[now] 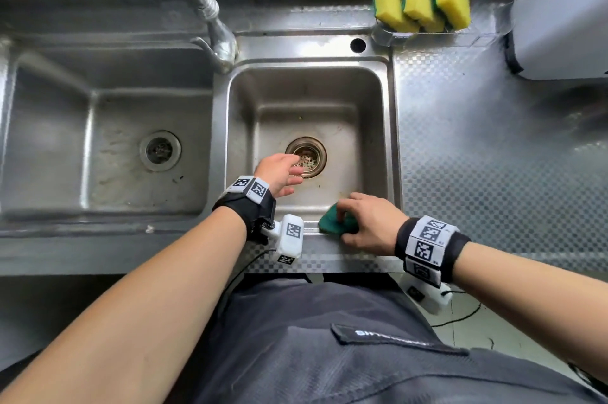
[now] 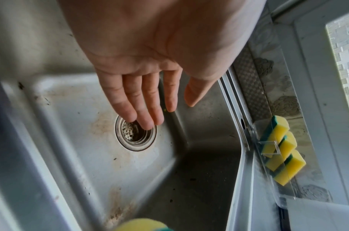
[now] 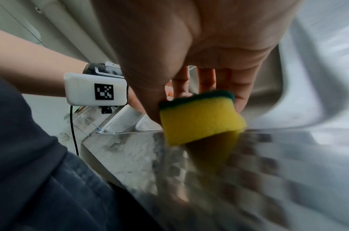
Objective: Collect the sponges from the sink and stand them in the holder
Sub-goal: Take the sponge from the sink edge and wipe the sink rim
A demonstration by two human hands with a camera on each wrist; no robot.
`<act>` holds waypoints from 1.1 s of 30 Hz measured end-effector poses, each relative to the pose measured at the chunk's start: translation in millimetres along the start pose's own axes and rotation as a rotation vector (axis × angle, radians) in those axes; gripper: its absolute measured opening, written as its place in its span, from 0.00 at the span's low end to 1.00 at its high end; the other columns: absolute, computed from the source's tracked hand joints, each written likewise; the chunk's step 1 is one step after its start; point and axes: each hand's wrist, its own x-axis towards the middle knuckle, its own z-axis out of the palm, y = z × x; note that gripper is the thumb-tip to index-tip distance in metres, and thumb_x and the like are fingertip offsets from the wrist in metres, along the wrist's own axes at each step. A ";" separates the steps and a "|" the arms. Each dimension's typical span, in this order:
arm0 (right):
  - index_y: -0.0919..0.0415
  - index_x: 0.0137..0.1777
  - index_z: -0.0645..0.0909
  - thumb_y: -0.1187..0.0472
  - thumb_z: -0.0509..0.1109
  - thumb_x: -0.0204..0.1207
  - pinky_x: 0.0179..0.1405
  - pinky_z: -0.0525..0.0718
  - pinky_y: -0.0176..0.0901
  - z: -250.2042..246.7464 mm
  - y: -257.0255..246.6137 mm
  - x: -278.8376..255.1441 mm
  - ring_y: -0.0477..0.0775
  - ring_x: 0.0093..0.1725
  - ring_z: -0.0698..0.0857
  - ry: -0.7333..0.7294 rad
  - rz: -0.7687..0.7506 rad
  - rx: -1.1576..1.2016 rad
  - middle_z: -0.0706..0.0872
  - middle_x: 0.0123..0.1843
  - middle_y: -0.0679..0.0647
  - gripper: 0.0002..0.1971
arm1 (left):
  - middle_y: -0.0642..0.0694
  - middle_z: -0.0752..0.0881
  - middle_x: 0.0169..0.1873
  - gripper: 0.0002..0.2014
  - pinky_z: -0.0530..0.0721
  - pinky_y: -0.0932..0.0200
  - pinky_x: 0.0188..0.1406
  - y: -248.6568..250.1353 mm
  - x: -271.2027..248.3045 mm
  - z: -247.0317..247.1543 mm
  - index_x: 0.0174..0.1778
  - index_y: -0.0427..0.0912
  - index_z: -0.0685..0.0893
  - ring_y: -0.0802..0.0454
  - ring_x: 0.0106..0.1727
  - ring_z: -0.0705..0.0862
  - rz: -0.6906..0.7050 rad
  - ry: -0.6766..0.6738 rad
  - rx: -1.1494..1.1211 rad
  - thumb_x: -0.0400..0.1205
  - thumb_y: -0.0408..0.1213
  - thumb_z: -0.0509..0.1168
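My right hand [image 1: 363, 222] grips a yellow sponge with a green scouring side [image 1: 332, 222] at the front rim of the right sink basin [image 1: 375, 140]. The right wrist view shows thumb and fingers pinching this sponge [image 3: 201, 120] just above the steel edge. My left hand [image 1: 283, 173] hovers over the drain strainer [image 1: 311, 158] with fingers straight and nothing in it, which the left wrist view of the left hand [image 2: 149, 100] confirms. Three yellow-green sponges [image 1: 421, 3] stand upright in the clear holder [image 1: 493, 8] behind the basin, and the same sponges [image 2: 280, 151] appear at that view's right.
A chrome faucet [image 1: 214, 18] rises between the two basins. The left basin [image 1: 49, 146] holds only its drain. A white appliance [image 1: 566, 15] stands at the back right on the patterned steel counter [image 1: 493, 156]. A round hole [image 1: 358, 45] sits in the rim beside the holder.
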 end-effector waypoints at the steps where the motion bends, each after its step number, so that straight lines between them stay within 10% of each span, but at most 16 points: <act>1: 0.52 0.54 0.80 0.52 0.72 0.65 0.47 0.79 0.43 0.1 -9.8 8.2 0.58 0.51 0.83 -0.020 -0.016 0.010 0.83 0.51 0.53 0.16 | 0.47 0.85 0.42 0.09 0.75 0.61 0.33 -0.2 -1.2 -5.4 0.58 0.46 0.79 0.53 0.37 0.83 0.000 0.007 -0.011 0.84 0.41 0.60; 23: 0.48 0.47 0.81 0.54 0.74 0.64 0.43 0.83 0.47 23.6 -130.9 125.8 0.57 0.47 0.83 -0.009 -0.313 0.007 0.80 0.50 0.51 0.11 | 0.48 0.82 0.30 0.05 0.71 0.64 0.19 -13.9 -21.4 -143.8 0.47 0.44 0.84 0.55 0.24 0.76 0.146 0.378 -0.415 0.78 0.39 0.67; 33: 0.53 0.54 0.83 0.54 0.74 0.68 0.47 0.82 0.49 -38.5 -140.2 201.1 0.63 0.56 0.82 0.383 -0.188 0.073 0.80 0.54 0.59 0.15 | 0.48 0.83 0.30 0.02 0.72 0.65 0.19 -16.3 -13.3 -163.2 0.42 0.47 0.84 0.55 0.25 0.76 0.148 0.439 -0.395 0.79 0.38 0.66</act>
